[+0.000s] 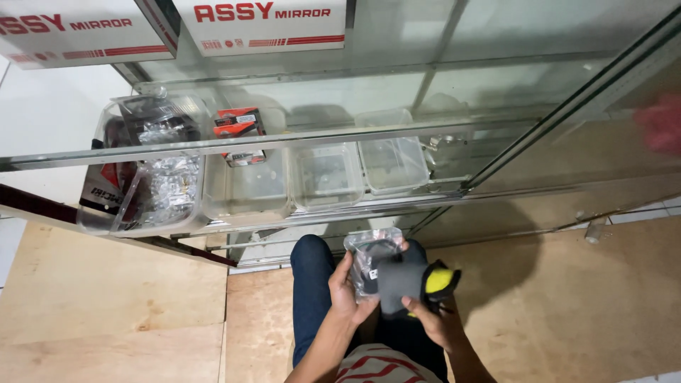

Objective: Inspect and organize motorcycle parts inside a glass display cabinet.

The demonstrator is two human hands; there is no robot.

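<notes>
Two hands meet low in the frame's centre, the left hand (345, 292) gripping a clear packet (370, 257) upright, the right hand (434, 320) gripping a grey cloth (401, 281) against it.

We can't make out what's inside the clear packet (369, 259) above our left hand (345, 291); the grey cloth (399, 284) covers its right side. Far upper right of our right hand (433, 319), a pink blur (661, 122).

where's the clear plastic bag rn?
Head view, low centre: the bag is in the left hand, against the grey cloth in the right hand, above the knee.
</notes>
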